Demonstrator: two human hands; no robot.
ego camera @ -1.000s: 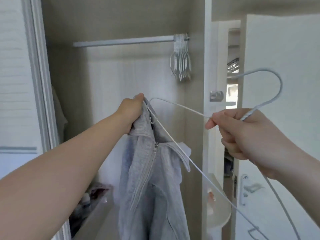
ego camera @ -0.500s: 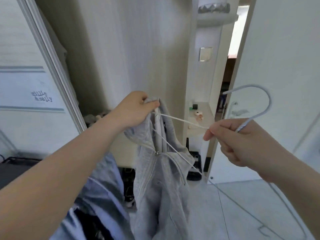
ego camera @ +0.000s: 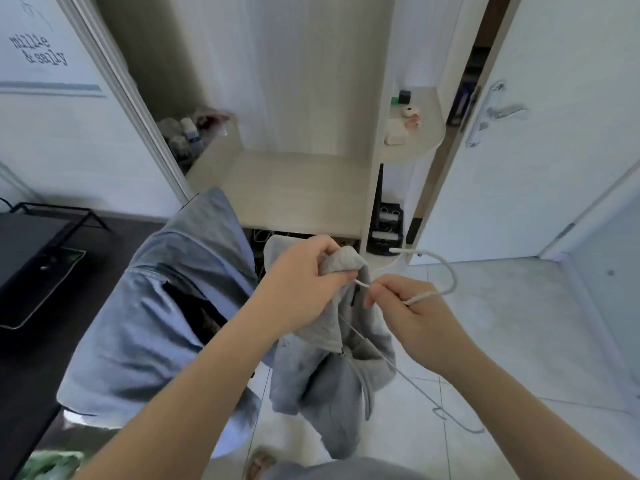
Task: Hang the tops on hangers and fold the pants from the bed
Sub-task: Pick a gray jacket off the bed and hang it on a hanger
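The left hand holds the grey top up in front of the wardrobe, fingers clamped on its bunched shoulder. Just to the right, the right hand pinches the wire hanger at its neck, with one hanger arm pointing left into the cloth.

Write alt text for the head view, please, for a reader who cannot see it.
A person's left hand grips the top of a grey zip hoodie while the right hand holds a white wire hanger before an open wardrobe.
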